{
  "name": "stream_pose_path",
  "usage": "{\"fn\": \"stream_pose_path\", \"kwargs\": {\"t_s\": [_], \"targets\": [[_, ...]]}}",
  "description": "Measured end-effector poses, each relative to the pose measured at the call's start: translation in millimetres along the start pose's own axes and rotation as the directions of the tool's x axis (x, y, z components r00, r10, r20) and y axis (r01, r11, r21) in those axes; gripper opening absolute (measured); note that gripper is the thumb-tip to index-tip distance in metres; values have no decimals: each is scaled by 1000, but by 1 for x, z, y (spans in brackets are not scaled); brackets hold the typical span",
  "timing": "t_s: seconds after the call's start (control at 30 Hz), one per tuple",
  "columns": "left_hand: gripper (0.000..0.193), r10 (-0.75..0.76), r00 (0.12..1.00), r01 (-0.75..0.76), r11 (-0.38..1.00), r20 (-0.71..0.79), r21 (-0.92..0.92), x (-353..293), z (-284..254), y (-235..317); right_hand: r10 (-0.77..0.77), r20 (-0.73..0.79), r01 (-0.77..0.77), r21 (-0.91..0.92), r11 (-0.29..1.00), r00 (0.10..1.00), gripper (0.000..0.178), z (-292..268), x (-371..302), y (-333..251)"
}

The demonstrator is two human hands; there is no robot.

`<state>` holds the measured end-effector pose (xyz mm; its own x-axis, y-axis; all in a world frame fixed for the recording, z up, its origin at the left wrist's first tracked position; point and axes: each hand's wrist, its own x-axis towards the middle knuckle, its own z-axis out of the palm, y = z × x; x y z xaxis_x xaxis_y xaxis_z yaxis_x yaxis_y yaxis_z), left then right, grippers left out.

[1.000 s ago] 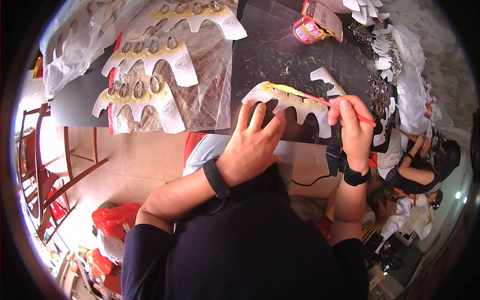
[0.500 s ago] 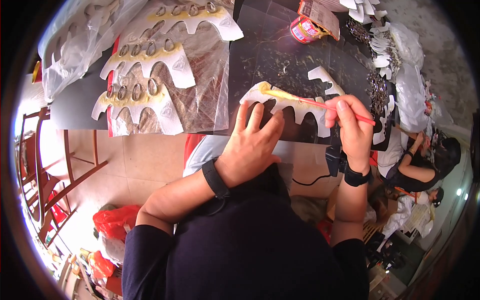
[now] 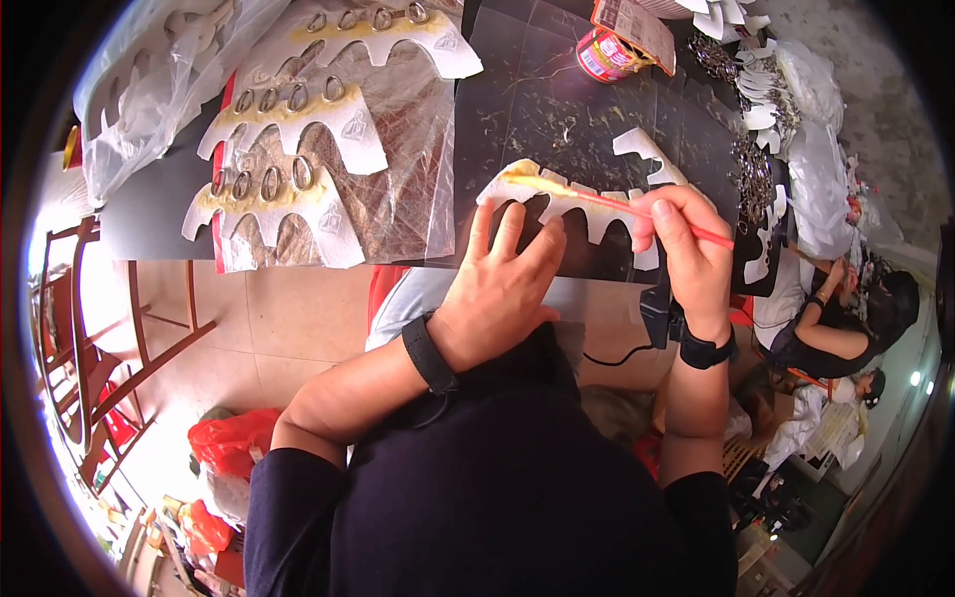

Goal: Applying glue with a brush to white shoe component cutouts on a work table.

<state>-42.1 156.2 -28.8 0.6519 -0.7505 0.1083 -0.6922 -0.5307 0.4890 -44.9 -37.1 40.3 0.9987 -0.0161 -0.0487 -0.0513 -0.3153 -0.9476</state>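
Observation:
My right hand is closed around the red handle of a thin brush. Its tip, coated in yellow paste, rests on the far left part of a white scalloped piece lying on the black tabletop. Yellow paste covers much of that piece's upper edge. My left hand lies with fingers spread, fingertips touching the near edge of the same piece. To the left, several similar white pieces carry metal rings along yellow-smeared edges, laid on clear plastic film.
A red tub with a piece of card on it stands at the back. Another white piece lies just beyond my right hand. Metal rings are heaped at the right edge, near plastic bags. A person sits further right.
My right hand and the brush have shifted slightly left, sliding the tip toward the left end of the white piece. My left hand has stayed in place.

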Motion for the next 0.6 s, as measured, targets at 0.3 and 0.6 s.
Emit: {"fn": "stream_pose_path", "kwargs": {"t_s": [0.3, 0.6], "targets": [[73, 0, 1000, -1, 1000, 3, 1, 0, 0, 0, 10, -16, -11, -4, 1000, 1000, 19, -8, -2, -2], [72, 4, 1000, -3, 1000, 2, -7, 0, -1, 0, -10, -73, 6, -67, 998, 997, 19, -15, -3, -5]]}}
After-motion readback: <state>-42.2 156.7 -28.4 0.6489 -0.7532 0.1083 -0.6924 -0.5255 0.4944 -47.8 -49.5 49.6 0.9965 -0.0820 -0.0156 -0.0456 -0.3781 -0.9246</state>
